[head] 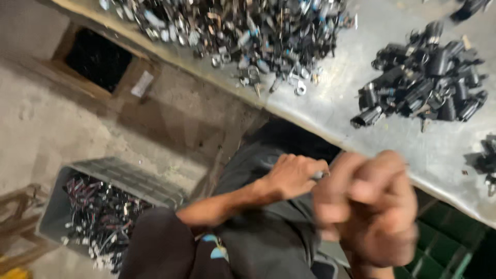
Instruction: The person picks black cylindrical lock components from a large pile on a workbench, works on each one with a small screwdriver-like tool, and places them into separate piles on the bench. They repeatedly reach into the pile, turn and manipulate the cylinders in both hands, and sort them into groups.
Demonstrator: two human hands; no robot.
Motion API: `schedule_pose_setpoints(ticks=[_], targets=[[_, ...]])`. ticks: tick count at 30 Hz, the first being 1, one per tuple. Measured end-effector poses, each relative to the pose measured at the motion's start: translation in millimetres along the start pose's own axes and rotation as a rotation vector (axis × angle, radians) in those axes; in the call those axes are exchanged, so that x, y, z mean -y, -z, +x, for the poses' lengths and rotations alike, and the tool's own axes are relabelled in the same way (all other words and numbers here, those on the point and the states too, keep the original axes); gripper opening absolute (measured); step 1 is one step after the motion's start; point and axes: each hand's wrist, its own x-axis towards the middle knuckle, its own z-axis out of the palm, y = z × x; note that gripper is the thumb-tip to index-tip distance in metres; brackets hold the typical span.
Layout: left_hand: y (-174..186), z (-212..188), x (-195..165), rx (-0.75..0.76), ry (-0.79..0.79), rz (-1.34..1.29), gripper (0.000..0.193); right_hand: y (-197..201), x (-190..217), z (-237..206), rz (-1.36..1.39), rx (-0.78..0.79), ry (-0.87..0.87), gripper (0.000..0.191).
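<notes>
Below the worktop [330, 103] edge, the left hand [292, 175] curled its fingers round a small metal piece [319, 175], its long axis pointing toward the blurred right hand [369, 206], fingers bunched shut just beside it.

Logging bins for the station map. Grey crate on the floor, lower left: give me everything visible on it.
The grey crate is a rectangular plastic-looking bin with a ribbed rim along its far side. It sits on the concrete floor, below and left of the worktable, close beside the person's dark-clothed leg. It is open-topped and holds a tangled heap of thin wires and small connectors, mostly black with red and white strands. Neither hand touches it.
</notes>
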Motion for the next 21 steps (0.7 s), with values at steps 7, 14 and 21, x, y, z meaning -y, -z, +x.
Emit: schedule_pose_setpoints(ticks=[7,14,21], targets=[[7.5,0.2,3.9,-0.224,-0.025,-0.078,0.017,68.1,-50.5,-40.3,-0.334,-0.438,0.281,0.032],[48.9,11.9,5.0,-0.384,-0.012,-0.116,0.015,124.2,-122.8,-93.5,-1.477,-0.380,-0.326,0.028],[80.7,29.5,-16.0,-0.433,-0.054,-0.049,0.018,142.1,-149.0,-73.2,-1.895,-0.334,-0.614,0.032]])
